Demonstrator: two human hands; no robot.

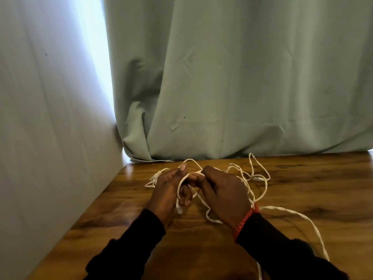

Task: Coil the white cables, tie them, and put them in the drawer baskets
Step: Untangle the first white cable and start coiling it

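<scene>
Head view: coiling looks only begun. In the lower centre, the left hand [171, 188] has its grip curled round a first loop of white cable [282, 211], the plug [179, 210] dangling below; the right hand [224, 197] pinches the same strand, apparently feeding it. The rest sprawls loose on the wooden surface [302, 188] toward the right edge. Next: draw slack leftward into even loops. A wall [50, 118] crowds the left and a curtain [242, 77] the back; open room lies right.
</scene>
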